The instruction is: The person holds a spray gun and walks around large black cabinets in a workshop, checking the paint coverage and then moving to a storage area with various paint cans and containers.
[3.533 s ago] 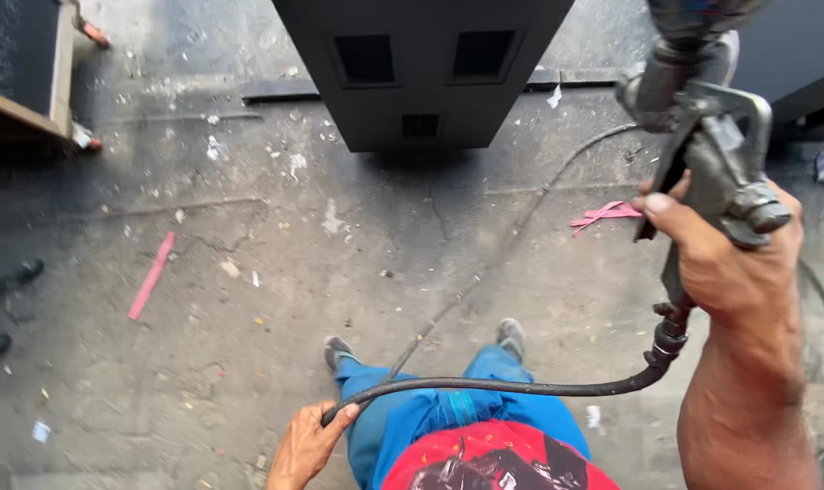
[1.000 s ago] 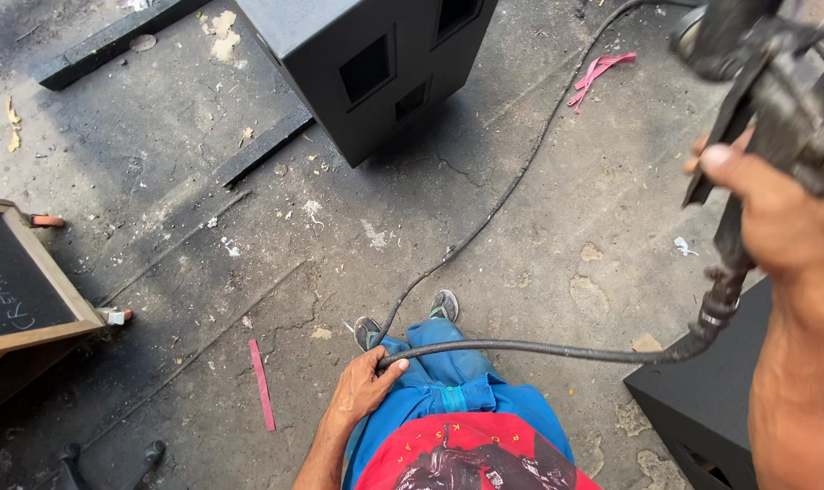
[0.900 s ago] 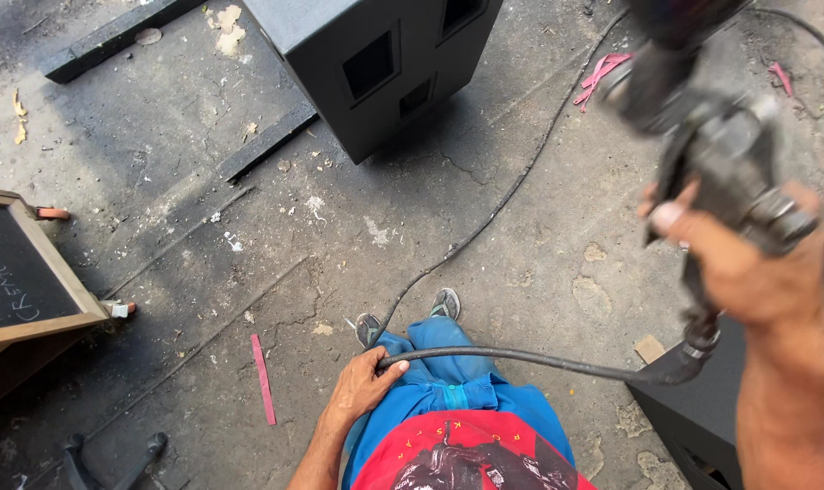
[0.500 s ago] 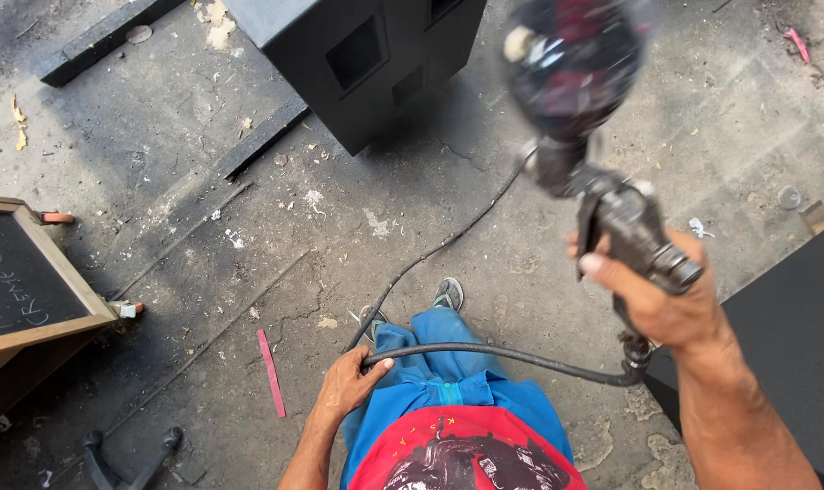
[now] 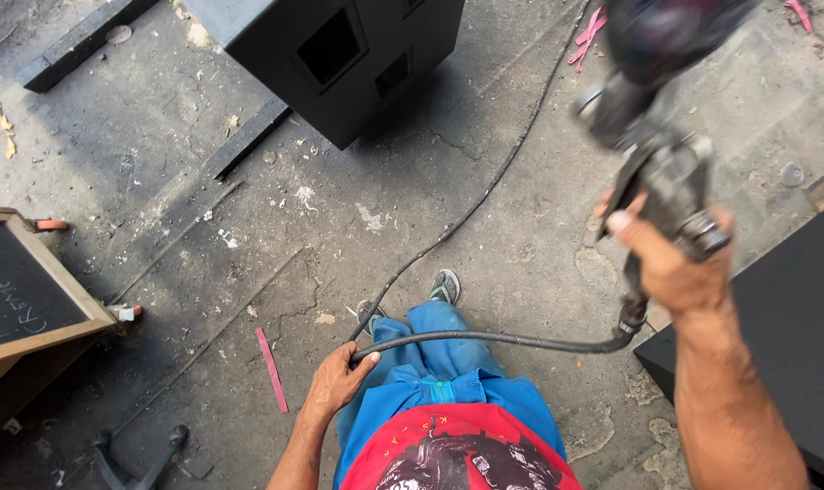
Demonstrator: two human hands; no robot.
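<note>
The stained grey concrete floor (image 5: 521, 227) fills the view, and since half a second ago the view has slid a little, so the large black box-shaped cabinet with rectangular cut-outs (image 5: 339, 54) now sits higher and more to the left. A second flat black panel (image 5: 793, 327) lies at the right edge, just beside the raised arm. At the left stands a wood-framed chalkboard sign (image 5: 22, 290).

The right hand (image 5: 675, 263) has lifted and swung rightward: the dark, paint-crusted metal spray gun with its round cup (image 5: 657, 136) now sits nearer the top right corner, its cup blurred with motion and tilted away from the cabinet rather than aimed at it. The grip is clamped on the gun's handle, the forefinger laid along the trigger side. I judge that spraying is paused while the gun is repositioned.

The left hand (image 5: 335, 381) is closed around the black rubber air hose (image 5: 503, 340) by the thigh, as before, keeping the slack off the floor. A thin pink strip (image 5: 271, 367) lies close by.
</note>
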